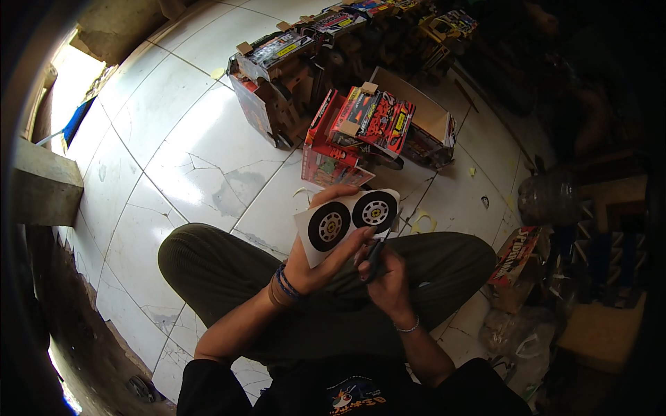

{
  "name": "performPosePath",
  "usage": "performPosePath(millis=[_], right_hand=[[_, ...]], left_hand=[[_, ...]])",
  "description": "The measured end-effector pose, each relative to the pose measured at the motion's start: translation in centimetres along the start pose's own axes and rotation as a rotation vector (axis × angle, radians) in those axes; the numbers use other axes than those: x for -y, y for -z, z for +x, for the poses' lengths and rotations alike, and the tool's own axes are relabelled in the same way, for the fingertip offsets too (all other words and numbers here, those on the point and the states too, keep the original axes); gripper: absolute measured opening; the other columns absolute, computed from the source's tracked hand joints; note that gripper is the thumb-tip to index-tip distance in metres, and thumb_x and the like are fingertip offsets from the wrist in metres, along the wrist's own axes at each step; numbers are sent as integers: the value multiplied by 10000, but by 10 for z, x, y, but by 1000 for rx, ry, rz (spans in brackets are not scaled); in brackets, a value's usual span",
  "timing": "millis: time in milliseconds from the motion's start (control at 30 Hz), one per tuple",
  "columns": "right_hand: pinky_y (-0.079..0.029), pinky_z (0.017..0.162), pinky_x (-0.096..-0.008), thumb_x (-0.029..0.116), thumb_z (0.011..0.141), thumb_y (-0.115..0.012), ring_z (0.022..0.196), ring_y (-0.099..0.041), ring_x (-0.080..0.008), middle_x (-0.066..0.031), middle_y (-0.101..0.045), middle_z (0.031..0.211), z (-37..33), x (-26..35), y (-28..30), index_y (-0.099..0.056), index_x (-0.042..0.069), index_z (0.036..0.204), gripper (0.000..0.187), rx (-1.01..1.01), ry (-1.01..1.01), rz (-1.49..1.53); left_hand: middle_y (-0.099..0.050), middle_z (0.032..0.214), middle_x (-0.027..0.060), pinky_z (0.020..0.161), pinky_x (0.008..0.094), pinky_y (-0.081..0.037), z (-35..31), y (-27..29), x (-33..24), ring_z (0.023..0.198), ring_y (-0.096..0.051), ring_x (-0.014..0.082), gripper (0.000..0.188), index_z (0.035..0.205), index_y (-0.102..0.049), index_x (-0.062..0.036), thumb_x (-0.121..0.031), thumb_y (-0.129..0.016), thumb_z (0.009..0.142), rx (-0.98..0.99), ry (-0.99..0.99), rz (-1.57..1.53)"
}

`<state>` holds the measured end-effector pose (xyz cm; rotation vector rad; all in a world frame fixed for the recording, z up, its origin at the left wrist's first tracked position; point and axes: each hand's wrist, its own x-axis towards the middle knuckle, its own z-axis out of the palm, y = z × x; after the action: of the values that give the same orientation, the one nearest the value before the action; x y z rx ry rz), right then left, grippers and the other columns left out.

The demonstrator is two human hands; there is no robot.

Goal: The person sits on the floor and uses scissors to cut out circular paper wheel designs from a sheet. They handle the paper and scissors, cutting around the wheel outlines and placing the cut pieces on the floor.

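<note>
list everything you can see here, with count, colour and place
wheel sheet: one, white card with two black wheel prints, held up over the lap
scissors: one pair, dark, under the sheet's right edge
toy boxes: several, count unclear, red and multicolour cardboard, in a row on the floor ahead
flat card: one, red printed, on the floor at right
paper scraps: a few, pale, on the floor beside the right knee
floor tiles: white, cracked, all around
concrete block: one, grey, far left
plastic bags: clear, count unclear, lower right
trousers: olive, legs crossed
left hand: holds the wheel sheet, blue bracelet at the wrist
right hand: grips the scissors, thin bracelet at the wrist
</note>
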<state>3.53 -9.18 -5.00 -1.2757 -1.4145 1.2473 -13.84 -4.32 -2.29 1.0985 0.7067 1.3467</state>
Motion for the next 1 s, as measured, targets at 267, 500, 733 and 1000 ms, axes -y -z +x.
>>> performPosePath(millis=[267,500,733,1000], right_hand=[[-448,685,-266,126,881,-757,755,-583,-94,-17,-682,903,1,0,9,-694,18,1082,237,35,4,-10],[-450,635,-242,474,992,-705,715,-551,-61,-4,-626,875,4,1,20,-636,14,1001,466,76,68,-120],[-453,629,-242,481,983,-713,708,-554,-63,-8,-628,860,1,3,21,-635,7,1004,481,75,1,-65],[-457,617,-248,458,979,-720,691,-552,-68,-8,-626,845,2,5,30,-641,-1,1022,468,91,46,-121]], left_hand=[[-573,1348,125,1051,306,-508,-1,1,3,1263,-596,181,634,1467,-419,-14,47,-739,923,-6,32,10],[-588,1343,127,1040,308,-503,0,2,2,1252,-599,182,640,1461,-427,-20,17,-764,918,32,30,5],[-589,1333,124,1020,303,-516,0,1,1,1235,-605,175,646,1467,-422,-25,13,-763,920,43,32,18],[-591,1331,112,994,290,-532,1,2,-1,1208,-617,160,634,1471,-418,-29,8,-750,933,89,101,-35]])
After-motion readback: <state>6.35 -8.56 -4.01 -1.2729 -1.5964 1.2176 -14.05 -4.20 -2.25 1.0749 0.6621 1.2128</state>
